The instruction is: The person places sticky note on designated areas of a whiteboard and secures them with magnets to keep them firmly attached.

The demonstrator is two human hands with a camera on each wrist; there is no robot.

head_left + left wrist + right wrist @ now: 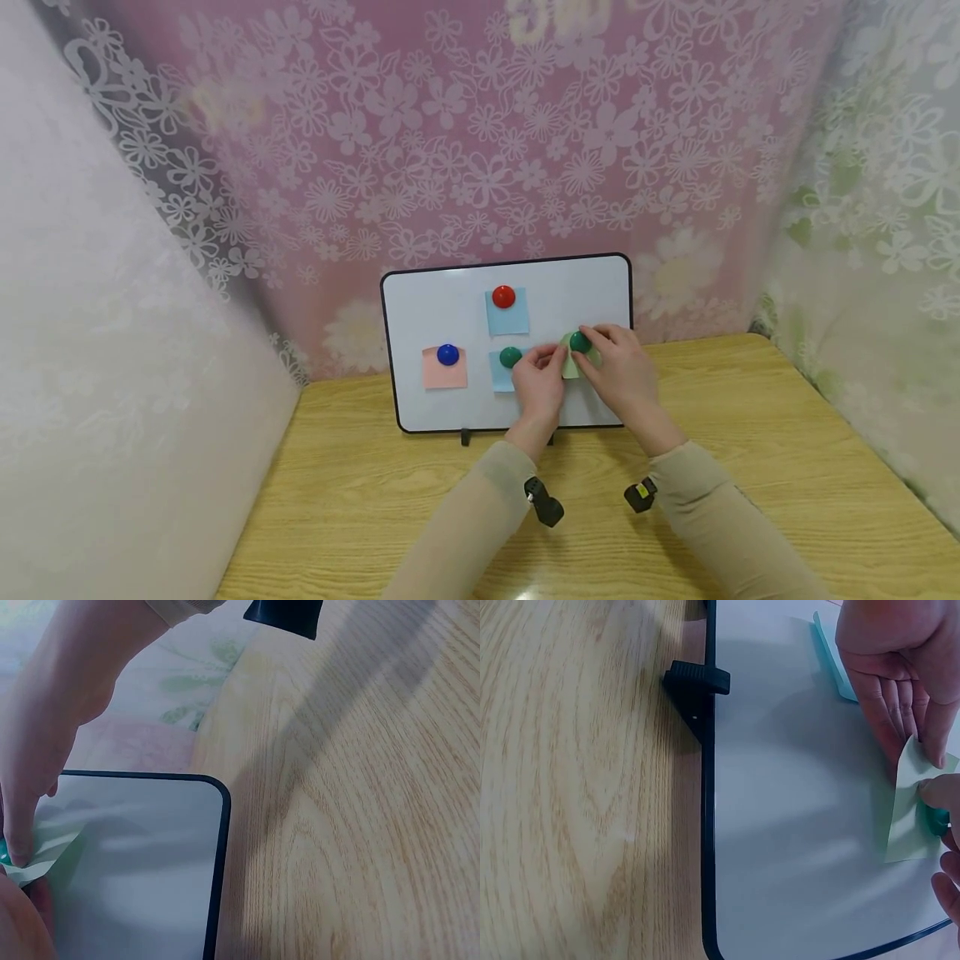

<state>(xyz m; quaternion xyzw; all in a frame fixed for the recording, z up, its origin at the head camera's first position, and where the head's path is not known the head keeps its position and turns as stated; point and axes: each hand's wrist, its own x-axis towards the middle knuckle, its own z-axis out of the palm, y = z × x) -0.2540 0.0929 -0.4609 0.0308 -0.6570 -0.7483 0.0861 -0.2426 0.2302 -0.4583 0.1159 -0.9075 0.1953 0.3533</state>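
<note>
A whiteboard (pixel 438 304) with a black frame stands tilted on the table. Near its right side, my left hand (pixel 540 385) pinches the left edge of a light green paper note (pixel 909 834). My right hand (pixel 626 375) holds a round green magnet (pixel 580 342) between thumb and fingers, over the upper part of that note. The note bends where the left fingers grip it, as the right wrist view shows. Just left of my left hand, a second green magnet (pixel 511 357) sits on a blue note (pixel 502 380), which the hand partly covers.
Above on the board, a red magnet (pixel 503 297) sits on another blue note (pixel 508 322). To the left, a blue magnet (pixel 447 355) sits on a pink note (pixel 444 377). Black feet (pixel 694 682) support the board on the wooden table (pixel 345 492). Flowered cloth (pixel 480 167) hangs behind.
</note>
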